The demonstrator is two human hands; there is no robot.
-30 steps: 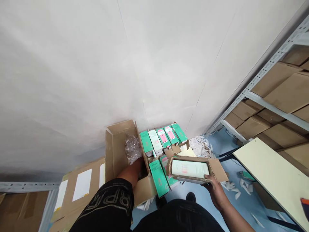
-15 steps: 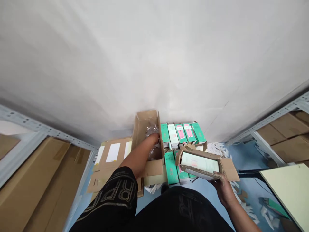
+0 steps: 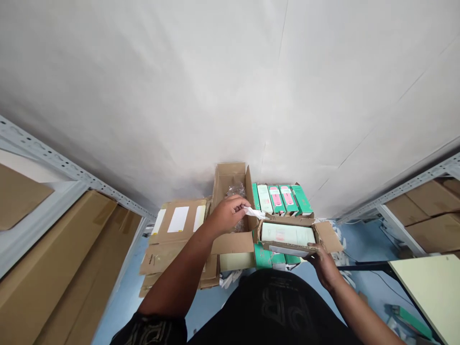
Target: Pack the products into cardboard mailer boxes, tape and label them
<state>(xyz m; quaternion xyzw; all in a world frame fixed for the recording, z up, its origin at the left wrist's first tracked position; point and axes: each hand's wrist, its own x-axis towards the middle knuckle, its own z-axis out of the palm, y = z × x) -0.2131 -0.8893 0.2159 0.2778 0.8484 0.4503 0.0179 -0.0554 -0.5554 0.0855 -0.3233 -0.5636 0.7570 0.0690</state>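
Note:
Between the fingertips of my left hand (image 3: 230, 214) is a crumpled piece of white paper (image 3: 255, 212), reaching over to the near-left corner of a small open carton (image 3: 287, 250). A pale green-white box (image 3: 287, 233) lies inside that carton. My right hand (image 3: 321, 263) grips the carton by its lower right corner, thumb over the rim. Under my left hand stands a long open cardboard box (image 3: 232, 168) with crinkled clear plastic (image 3: 235, 190) in it. Behind the carton, green boxes (image 3: 302, 199) stand in a row, two with pink labels; more show beneath it.
Flattened cardboard (image 3: 178, 220) with white labels lies at left. Metal shelving with brown cartons (image 3: 72, 268) rises on the left, and more cartons (image 3: 431, 206) fill the right shelf. A pale tabletop (image 3: 427, 282) juts in at lower right. Paper scraps litter the blue floor (image 3: 362, 239).
My left hand has come up out of the long box and now pinches white paper at the small carton. My right hand has shifted the carton slightly left.

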